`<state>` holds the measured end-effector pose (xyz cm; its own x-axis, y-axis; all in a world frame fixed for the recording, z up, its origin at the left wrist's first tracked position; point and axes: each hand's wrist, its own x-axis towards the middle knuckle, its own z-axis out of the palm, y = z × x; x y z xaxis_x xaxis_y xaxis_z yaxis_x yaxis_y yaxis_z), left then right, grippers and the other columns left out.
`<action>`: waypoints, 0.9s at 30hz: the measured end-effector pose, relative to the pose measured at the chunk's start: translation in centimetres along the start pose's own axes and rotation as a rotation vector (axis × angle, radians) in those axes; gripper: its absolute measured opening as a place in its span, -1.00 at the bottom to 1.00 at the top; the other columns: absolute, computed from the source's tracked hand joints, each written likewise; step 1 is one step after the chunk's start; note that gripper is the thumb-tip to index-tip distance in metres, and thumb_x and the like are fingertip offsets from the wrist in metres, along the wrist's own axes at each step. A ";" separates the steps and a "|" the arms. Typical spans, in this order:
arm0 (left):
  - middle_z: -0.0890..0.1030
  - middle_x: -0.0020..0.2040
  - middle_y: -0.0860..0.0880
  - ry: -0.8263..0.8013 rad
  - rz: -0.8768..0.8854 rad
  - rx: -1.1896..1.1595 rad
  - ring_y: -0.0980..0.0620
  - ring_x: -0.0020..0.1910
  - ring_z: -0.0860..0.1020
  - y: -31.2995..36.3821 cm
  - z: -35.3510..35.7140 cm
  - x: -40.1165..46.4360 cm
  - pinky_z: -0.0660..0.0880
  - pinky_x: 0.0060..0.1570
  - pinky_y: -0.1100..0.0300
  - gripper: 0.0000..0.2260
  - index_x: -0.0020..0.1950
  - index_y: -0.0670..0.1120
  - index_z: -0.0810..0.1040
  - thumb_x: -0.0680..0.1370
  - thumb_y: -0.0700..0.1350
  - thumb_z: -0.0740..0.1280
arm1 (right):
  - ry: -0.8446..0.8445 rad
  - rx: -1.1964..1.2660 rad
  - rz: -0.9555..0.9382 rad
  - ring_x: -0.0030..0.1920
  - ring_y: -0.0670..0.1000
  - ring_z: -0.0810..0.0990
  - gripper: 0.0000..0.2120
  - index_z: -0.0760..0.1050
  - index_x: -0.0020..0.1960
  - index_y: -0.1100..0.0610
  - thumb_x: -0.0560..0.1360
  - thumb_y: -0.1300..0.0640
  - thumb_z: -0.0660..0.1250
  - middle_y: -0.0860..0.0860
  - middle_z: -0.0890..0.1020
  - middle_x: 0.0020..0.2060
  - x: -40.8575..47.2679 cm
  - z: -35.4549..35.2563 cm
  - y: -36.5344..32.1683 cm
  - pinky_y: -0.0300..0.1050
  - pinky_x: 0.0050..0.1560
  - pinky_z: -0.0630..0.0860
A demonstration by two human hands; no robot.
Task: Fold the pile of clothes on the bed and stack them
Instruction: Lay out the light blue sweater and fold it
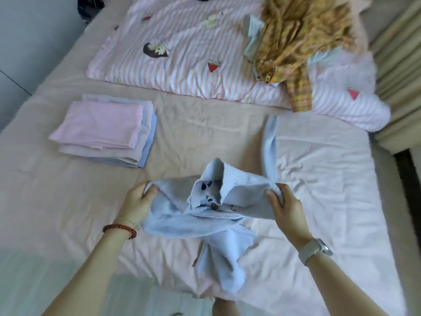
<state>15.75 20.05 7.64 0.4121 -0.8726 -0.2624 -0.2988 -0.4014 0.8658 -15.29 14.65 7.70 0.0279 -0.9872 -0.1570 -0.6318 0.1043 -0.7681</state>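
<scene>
Head view: on the left of the bed (pixel 68 197) lies a stack of folded clothes (pixel 107 131), pink on top. Near the middle, the left hand (pixel 139 201) grips one edge of a pale blue shirt (pixel 205 215) with its fingers curled round the cloth, and the right hand (pixel 282 208) pinches the other edge, holding it above the sheet. Further back, a striped quilt (pixel 182 65) carries a yellow-brown heap of clothes (pixel 300 35) at the right.

Soft, even daylight; motion blur and wide-angle bending at edges.
</scene>
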 end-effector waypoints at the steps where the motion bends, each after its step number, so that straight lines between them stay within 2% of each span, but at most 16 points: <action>1: 0.48 -0.29 0.00 -0.033 0.051 0.011 0.14 -0.29 0.38 0.8 -0.9 -1.1 0.33 -0.29 0.49 -0.77 -0.22 -0.10 0.48 0.56 -0.34 0.17 | 0.038 0.014 -0.015 -0.20 0.12 0.53 -0.76 0.47 0.03 0.14 0.51 -0.03 0.25 0.06 0.59 -0.28 -2.1 -0.9 -0.5 -0.03 -0.18 0.40; 5: 0.49 -0.33 0.10 -0.132 0.298 0.059 0.36 -0.36 0.43 4.4 -4.6 -6.4 0.31 -0.28 0.52 -0.74 -0.29 0.03 0.45 0.56 -0.23 0.22 | 0.254 0.029 -0.072 -0.21 0.00 0.53 -0.94 0.50 -0.07 0.10 0.54 0.13 0.27 -0.01 0.59 -0.30 -11.7 -4.5 -3.6 -0.30 -0.24 0.38; 8: 0.48 -0.42 0.12 -0.129 0.442 0.008 0.33 -0.40 0.39 7.2 -7.0 -11.0 0.30 -0.30 0.50 -0.84 -0.33 -0.02 0.43 0.45 -0.08 0.19 | 0.440 0.011 -0.150 -0.26 -0.10 0.49 -0.89 0.53 -0.10 0.16 0.51 0.15 0.26 0.05 0.60 -0.32 -18.4 -7.1 -6.3 -0.44 -0.27 0.35; 10: 0.48 -0.47 0.15 -0.066 0.510 -0.052 0.31 -0.43 0.37 8.7 -8.5 -13.8 0.29 -0.33 0.50 -0.83 -0.36 -0.03 0.43 0.44 -0.09 0.21 | 0.563 -0.013 -0.189 -0.27 -0.14 0.47 -0.82 0.56 -0.12 0.20 0.47 0.13 0.23 -0.02 0.59 -0.34 -21.9 -8.7 -8.1 -0.49 -0.28 0.33; 13: 0.43 -0.54 0.20 0.023 0.584 -0.200 0.32 -0.47 0.34 11.1 -10.0 -16.4 0.25 -0.39 0.44 -0.71 -0.41 -0.05 0.39 0.51 -0.22 0.30 | 0.705 -0.033 -0.282 -0.33 -0.26 0.47 -0.79 0.55 -0.19 0.14 0.47 0.03 0.23 -0.31 0.53 -0.39 -24.9 -11.4 -10.6 -0.51 -0.30 0.31; 15: 0.37 -0.58 0.18 0.049 0.618 -0.250 0.27 -0.51 0.30 12.9 -10.8 -17.5 0.20 -0.44 0.40 -0.66 -0.43 -0.05 0.35 0.53 -0.24 0.30 | 0.777 -0.025 -0.334 -0.37 -0.28 0.45 -0.70 0.56 -0.21 0.16 0.45 -0.05 0.21 -0.28 0.53 -0.43 -25.8 -13.0 -12.2 -0.46 -0.33 0.31; 16: 0.35 -0.59 0.18 0.056 0.645 -0.265 0.26 -0.52 0.28 13.8 -11.1 -17.9 0.18 -0.46 0.40 -0.63 -0.44 -0.02 0.32 0.53 -0.26 0.29 | 0.807 -0.028 -0.362 -0.38 -0.21 0.46 -0.66 0.56 -0.22 0.20 0.44 -0.06 0.21 -0.20 0.54 -0.43 -26.0 -13.7 -12.9 -0.41 -0.33 0.32; 18: 0.37 -0.57 0.20 0.045 0.712 -0.264 0.29 -0.50 0.29 14.9 -11.9 -18.3 0.20 -0.44 0.42 -0.63 -0.43 0.00 0.32 0.53 -0.24 0.29 | 0.846 -0.050 -0.398 -0.38 -0.02 0.45 -0.61 0.55 -0.24 0.25 0.44 -0.08 0.21 0.08 0.56 -0.45 -26.2 -14.7 -14.0 -0.32 -0.35 0.32; 21: 0.43 -0.52 0.21 -0.009 0.724 -0.249 0.32 -0.47 0.31 15.1 -13.2 -18.7 0.25 -0.40 0.40 -0.70 -0.44 0.08 0.39 0.49 -0.11 0.30 | 0.830 -0.049 -0.417 -0.39 0.09 0.39 -0.56 0.52 -0.28 0.30 0.43 -0.10 0.21 0.18 0.51 -0.49 -26.4 -14.9 -14.9 -0.27 -0.39 0.30; 23: 0.37 -0.49 0.15 -0.055 0.685 -0.213 0.25 -0.44 0.25 14.0 -13.8 -18.3 0.23 -0.40 0.29 -0.72 -0.44 -0.04 0.44 0.43 0.05 0.28 | 0.782 -0.040 -0.392 -0.45 -0.02 0.32 -0.59 0.45 -0.38 0.25 0.44 -0.08 0.23 0.07 0.46 -0.53 -26.6 -14.2 -14.5 -0.28 -0.42 0.26; 25: 0.36 -0.40 -0.07 -0.088 0.647 -0.162 0.12 -0.34 0.29 12.5 -13.9 -17.5 0.24 -0.32 0.19 -0.49 -0.34 -0.31 0.45 0.36 0.18 0.24 | 0.733 -0.033 -0.372 -0.49 -0.13 0.31 -0.68 0.34 -0.45 0.02 0.44 -0.01 0.28 -0.08 0.42 -0.55 -26.3 -13.4 -13.6 -0.36 -0.47 0.22; 27: 0.35 -0.38 -0.12 -0.089 0.622 -0.117 0.09 -0.32 0.29 11.3 -13.7 -16.6 0.23 -0.30 0.18 -0.41 -0.30 -0.38 0.43 0.34 0.22 0.22 | 0.692 -0.036 -0.342 -0.48 -0.20 0.38 -0.73 0.36 -0.42 -0.03 0.43 -0.05 0.27 -0.16 0.48 -0.46 -25.4 -12.6 -12.6 -0.37 -0.46 0.23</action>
<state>17.30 33.76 27.62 0.1174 -0.9545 0.2743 -0.3614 0.2162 0.9070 -17.79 36.93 29.21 -0.2574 -0.8155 0.5184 -0.7007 -0.2119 -0.6813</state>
